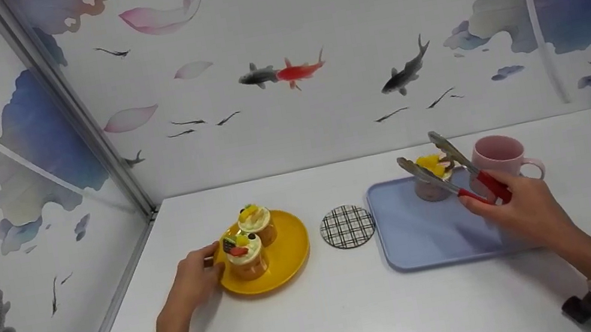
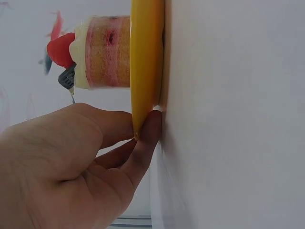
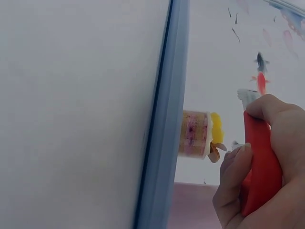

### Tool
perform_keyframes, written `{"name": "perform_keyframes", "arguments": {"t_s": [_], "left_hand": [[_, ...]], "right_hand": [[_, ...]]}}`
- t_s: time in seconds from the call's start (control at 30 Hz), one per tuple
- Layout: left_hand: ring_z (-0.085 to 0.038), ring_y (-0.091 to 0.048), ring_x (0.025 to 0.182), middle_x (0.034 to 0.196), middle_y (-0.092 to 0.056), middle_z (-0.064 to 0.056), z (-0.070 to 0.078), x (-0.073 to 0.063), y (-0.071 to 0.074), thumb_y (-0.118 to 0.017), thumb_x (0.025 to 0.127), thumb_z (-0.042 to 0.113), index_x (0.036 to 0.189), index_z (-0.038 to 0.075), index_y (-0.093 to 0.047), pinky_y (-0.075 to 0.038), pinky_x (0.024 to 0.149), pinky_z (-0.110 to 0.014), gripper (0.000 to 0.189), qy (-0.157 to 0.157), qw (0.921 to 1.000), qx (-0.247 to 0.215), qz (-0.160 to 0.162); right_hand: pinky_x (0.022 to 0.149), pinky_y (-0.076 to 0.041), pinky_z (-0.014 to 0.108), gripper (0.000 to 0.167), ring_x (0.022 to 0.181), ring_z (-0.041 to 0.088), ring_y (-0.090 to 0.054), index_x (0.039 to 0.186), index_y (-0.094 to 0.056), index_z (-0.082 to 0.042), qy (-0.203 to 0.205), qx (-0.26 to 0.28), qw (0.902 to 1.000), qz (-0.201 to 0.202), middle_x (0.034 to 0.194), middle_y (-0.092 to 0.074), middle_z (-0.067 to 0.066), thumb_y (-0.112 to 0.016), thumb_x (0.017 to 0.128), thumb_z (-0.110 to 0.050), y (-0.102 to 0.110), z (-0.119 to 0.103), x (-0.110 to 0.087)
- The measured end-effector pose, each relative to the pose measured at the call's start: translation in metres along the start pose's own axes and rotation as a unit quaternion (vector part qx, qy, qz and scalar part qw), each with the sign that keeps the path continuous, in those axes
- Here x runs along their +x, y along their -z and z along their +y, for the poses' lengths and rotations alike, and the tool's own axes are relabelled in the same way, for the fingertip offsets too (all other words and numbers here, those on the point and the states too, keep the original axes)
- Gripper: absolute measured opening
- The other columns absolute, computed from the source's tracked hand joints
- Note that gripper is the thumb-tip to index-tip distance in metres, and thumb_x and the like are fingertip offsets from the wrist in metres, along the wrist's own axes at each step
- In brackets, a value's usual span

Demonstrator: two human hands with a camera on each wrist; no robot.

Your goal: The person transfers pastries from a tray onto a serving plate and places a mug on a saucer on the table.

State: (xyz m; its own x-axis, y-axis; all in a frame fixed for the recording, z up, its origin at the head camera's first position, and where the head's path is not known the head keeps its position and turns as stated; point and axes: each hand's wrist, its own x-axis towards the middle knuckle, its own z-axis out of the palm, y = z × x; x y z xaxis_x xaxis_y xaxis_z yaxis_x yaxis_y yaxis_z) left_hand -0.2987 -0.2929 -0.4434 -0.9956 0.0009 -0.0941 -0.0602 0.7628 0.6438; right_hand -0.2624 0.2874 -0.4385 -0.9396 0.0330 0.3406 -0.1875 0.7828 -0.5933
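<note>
My left hand (image 1: 194, 281) pinches the left rim of a round yellow plate (image 1: 289, 252), thumb above and fingers beneath, as the left wrist view shows. Two layered dessert cups stand on it: the nearer cup (image 1: 247, 260) has strawberry and other fruit on cream, and the farther cup (image 1: 257, 224) has yellow fruit. In my right hand (image 1: 528, 207) are metal tongs with red handles (image 1: 494, 187), their arms spread apart. The tongs' tips lie over a third dessert cup (image 1: 432, 189), topped with yellow fruit, on a blue tray (image 1: 419, 247). In the right wrist view this cup (image 3: 194, 134) stands apart from my fingers.
A pink mug (image 1: 499, 154) stands at the tray's back right, behind my right hand. Between plate and tray lies a round checked coaster (image 1: 347, 227), close to the tray's left edge. White walls with painted fish enclose the white table (image 1: 335, 323) at the back and sides.
</note>
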Motion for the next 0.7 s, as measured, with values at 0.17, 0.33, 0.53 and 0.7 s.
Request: {"name": "perform_keyframes", "arguments": {"t_s": [0.17, 0.33, 0.53, 0.7], "left_hand": [[-0.042, -0.054, 0.149, 0.164, -0.051, -0.024, 0.000, -0.002, 0.000, -0.060, 0.109, 0.003, 0.164, 0.001, -0.043, -0.047, 0.124, -0.055, 0.057, 0.005, 1.0000, -0.004, 0.000], [-0.042, -0.054, 0.149, 0.165, -0.049, -0.024, 0.001, -0.002, -0.001, -0.060, 0.109, 0.003, 0.164, 0.002, -0.043, -0.047, 0.124, -0.054, 0.058, 0.009, 0.9999, -0.012, -0.001], [-0.042, -0.056, 0.148, 0.164, -0.050, -0.025, 0.001, -0.002, 0.000, -0.060, 0.108, 0.003, 0.163, 0.001, -0.045, -0.048, 0.123, -0.054, 0.057, 0.000, 1.0000, -0.007, 0.003], [-0.044, -0.056, 0.147, 0.163, -0.051, -0.026, 0.000, -0.002, 0.000, -0.061, 0.107, 0.002, 0.162, 0.001, -0.046, -0.049, 0.122, -0.055, 0.057, -0.004, 1.0000, -0.002, 0.005]], "right_hand": [[0.070, -0.050, 0.009, 0.070, 0.107, 0.042, -0.064, 0.139, -0.062, 0.003, -0.001, 0.000, 1.0000, 0.005, 0.126, -0.070, 0.029, -0.087, 0.092, -0.043, 0.001, 0.005, 0.002], [0.068, -0.051, 0.011, 0.072, 0.106, 0.042, -0.063, 0.138, -0.062, 0.002, -0.006, 0.000, 0.9999, -0.015, 0.124, -0.071, 0.028, -0.087, 0.091, -0.045, 0.002, 0.008, 0.003], [0.062, -0.051, 0.016, 0.067, 0.100, 0.037, -0.060, 0.133, -0.064, 0.002, 0.000, -0.008, 0.9998, -0.018, 0.113, -0.072, 0.023, -0.087, 0.092, -0.045, 0.002, 0.011, 0.004], [0.063, -0.051, 0.016, 0.066, 0.101, 0.035, -0.059, 0.132, -0.064, 0.002, 0.001, -0.012, 0.9997, -0.020, 0.112, -0.071, 0.023, -0.087, 0.092, -0.045, 0.001, 0.014, 0.005]]}}
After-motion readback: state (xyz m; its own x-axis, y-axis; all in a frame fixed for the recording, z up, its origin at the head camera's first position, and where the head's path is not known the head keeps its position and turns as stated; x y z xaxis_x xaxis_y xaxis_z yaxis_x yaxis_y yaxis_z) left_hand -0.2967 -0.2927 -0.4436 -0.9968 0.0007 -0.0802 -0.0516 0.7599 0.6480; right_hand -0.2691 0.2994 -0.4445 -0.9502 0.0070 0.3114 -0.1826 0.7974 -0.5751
